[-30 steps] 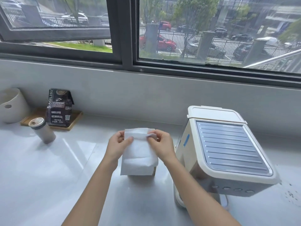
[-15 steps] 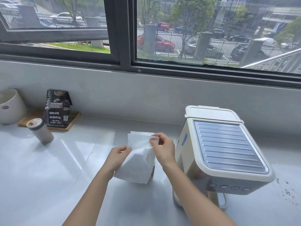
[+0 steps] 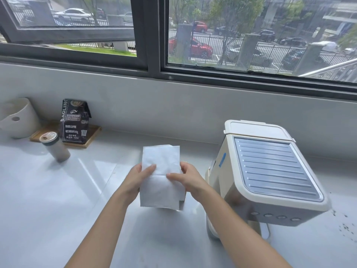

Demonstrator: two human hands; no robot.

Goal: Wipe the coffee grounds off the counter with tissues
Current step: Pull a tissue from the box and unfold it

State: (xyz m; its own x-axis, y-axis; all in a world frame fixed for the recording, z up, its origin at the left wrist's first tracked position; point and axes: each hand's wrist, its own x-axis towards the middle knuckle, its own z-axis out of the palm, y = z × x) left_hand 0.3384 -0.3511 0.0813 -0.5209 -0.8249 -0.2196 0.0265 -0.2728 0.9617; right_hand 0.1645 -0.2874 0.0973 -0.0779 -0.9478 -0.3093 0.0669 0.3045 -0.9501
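Note:
A white tissue (image 3: 161,176) hangs flat above the pale counter (image 3: 48,200) in the middle of the view. My left hand (image 3: 138,178) pinches its left edge and my right hand (image 3: 186,177) pinches its right edge, thumbs on the front. A box-shaped thing behind the tissue's lower edge is almost wholly hidden. Dark coffee grounds (image 3: 345,225) lie scattered on the counter at the far right, beyond the coffee machine and well away from both hands.
A cream coffee machine (image 3: 270,171) stands right beside my right arm. At the back left are a black coffee bag (image 3: 74,120) on a wooden tray (image 3: 90,138), a small lidded canister (image 3: 55,147) and a white pot (image 3: 18,117). A wall and window rise behind.
The tissue has gone from a crumpled, tilted fold to a flat upright sheet. My left hand rose to its left edge and my right hand slid down to the middle of its right edge.

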